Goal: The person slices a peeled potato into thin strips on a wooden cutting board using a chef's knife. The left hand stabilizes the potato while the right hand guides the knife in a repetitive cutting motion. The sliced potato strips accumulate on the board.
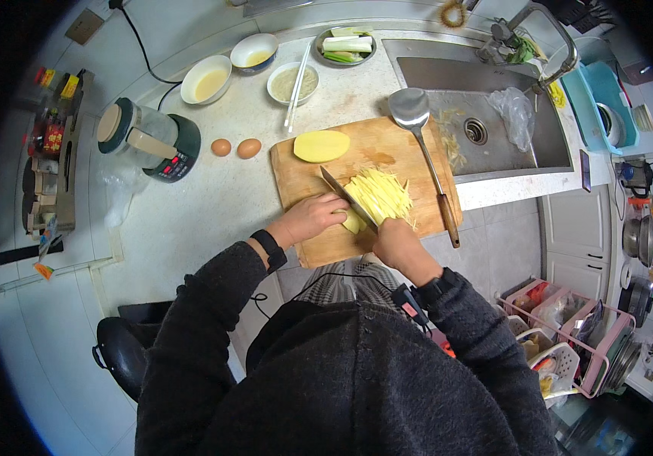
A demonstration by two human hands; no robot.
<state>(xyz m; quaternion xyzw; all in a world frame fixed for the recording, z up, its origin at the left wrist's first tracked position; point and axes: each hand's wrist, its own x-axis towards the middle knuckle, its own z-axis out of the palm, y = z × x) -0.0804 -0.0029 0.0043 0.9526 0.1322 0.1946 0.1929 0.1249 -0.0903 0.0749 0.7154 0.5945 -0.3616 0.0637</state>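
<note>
My right hand [399,245] grips the handle of a kitchen knife [350,198], whose blade points up and left over a wooden cutting board [326,251]. With bent fingertips, my left hand [316,215] presses on potato slices [352,222] at the left side of the blade. To the right of the blade lies a pile of shredded potato [380,195]. A peeled potato piece [322,146] rests near the board's far left corner. A metal wok spatula [430,159] with a wooden handle lies across the board's right side. The knife's handle is mostly hidden by my right hand.
Two brown eggs [249,149] and an electric kettle [161,139] stand left of the board. Behind are bowls [206,80], chopsticks [299,85] and a metal bowl of cut scallions [347,48]. A steel sink [508,169] with peelings and a plastic bag [513,117] is at the right.
</note>
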